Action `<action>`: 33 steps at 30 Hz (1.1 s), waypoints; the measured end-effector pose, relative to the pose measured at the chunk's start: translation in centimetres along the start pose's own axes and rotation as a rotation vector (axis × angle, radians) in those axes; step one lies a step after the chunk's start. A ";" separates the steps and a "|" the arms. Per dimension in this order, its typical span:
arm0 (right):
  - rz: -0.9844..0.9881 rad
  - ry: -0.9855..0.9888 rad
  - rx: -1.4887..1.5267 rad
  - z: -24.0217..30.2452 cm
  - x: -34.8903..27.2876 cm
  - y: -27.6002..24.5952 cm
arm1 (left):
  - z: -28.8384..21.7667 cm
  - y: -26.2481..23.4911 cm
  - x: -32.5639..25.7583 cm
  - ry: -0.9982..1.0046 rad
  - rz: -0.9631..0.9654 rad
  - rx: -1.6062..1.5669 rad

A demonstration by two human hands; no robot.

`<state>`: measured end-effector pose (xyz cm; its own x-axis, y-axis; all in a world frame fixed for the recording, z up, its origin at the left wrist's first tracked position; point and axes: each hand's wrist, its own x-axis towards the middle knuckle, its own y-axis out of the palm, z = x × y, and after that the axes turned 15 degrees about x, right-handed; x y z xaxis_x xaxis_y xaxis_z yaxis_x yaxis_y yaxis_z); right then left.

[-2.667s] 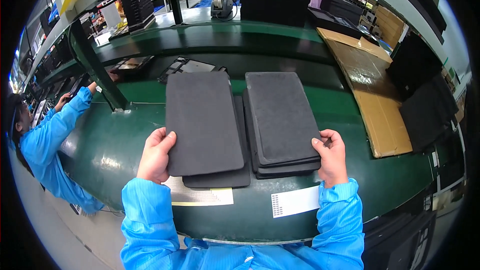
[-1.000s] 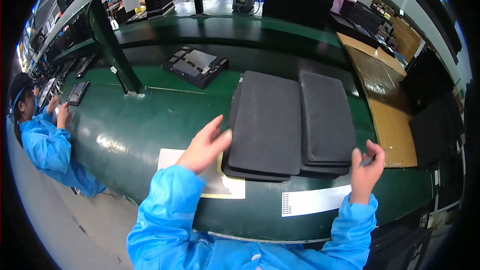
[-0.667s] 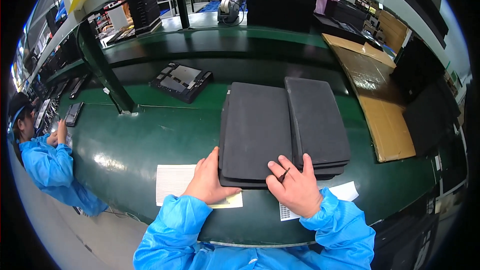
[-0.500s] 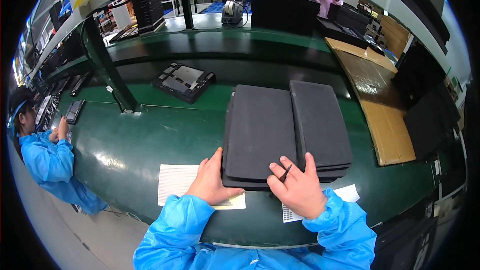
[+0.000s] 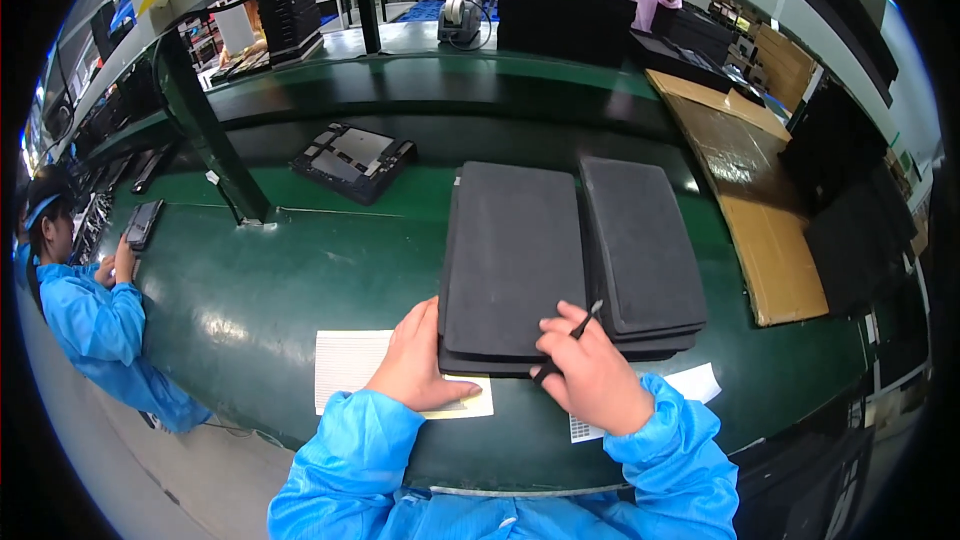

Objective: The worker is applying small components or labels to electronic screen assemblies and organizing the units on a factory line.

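A worker's left hand lies flat and open at the near-left corner of a stack of dark grey foam pads, fingertips against the stack's lower edge and palm partly over a white printed sheet lying under it — it presses rather than grips. The right hand is curled loosely on the near edge of the same stack, pinching a thin black stick-like tool between finger and thumb; whether that is a pen or a pick cannot be told. The stack sits on the green desk directly in front of the worker, its right side touching a second, lower pile of like pads, with another white slip just beside the right wrist. The step in hand looks like steadying and squaring the near stack while the tool works at its front edge — a judgement only. The next move would call for a firm hold with the left hand so the top pad does not slide, and a light, accurate touch with the tool tip. Farther out lie a black tray of parts, flattened brown cardboard, and a co-worker in blue at the left.
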<state>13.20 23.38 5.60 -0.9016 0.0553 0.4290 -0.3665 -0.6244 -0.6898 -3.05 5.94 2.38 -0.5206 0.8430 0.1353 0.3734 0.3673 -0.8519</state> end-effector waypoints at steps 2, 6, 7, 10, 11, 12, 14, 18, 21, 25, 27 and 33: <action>-0.062 -0.014 0.006 -0.9 0.3 0.3 | 0.7 0.1 0.2 0.013 -0.021 -0.072; -0.058 -0.022 -0.069 -0.4 0.5 -0.1 | 0.7 0.5 0.0 -0.063 -0.068 -0.275; -0.031 -0.048 -0.154 -0.3 0.5 -0.2 | 0.6 0.5 0.0 -0.097 -0.051 -0.346; 0.014 -0.062 -0.251 -0.1 0.5 -0.5 | 1.8 1.1 -0.2 -0.085 -0.047 -0.454; 0.033 -0.047 -0.266 -0.1 0.5 -0.6 | 2.1 1.2 -0.1 -0.085 -0.048 -0.453; 0.032 -0.049 -0.266 0.3 0.7 -1.0 | 2.4 1.3 0.0 -0.119 -0.089 -0.673; -0.164 -0.029 -0.073 0.9 1.4 -2.0 | 2.9 1.2 0.5 -0.263 -0.169 -0.996; -0.388 -0.027 0.150 0.8 2.2 -2.8 | 2.1 -0.8 2.8 -0.612 -0.103 -0.975; -0.426 -0.086 0.132 -0.5 1.8 -3.0 | 1.3 0.0 4.1 -0.451 -0.068 -0.347; -0.482 -0.141 0.154 -1.1 1.3 -3.5 | 2.2 0.6 4.6 -0.395 -0.031 -0.319; -0.542 -0.249 0.118 -0.6 1.3 -4.1 | 2.8 0.1 4.4 -0.409 -0.063 -0.392; -0.576 -0.278 0.101 -1.1 0.2 -4.8 | -0.4 -3.3 4.9 -0.364 0.109 -1.238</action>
<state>14.49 27.27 8.33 -0.4688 0.2078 0.8585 -0.7382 -0.6258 -0.2517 -6.56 9.02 6.08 -0.5478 0.8082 -0.2162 0.7828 0.5864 0.2083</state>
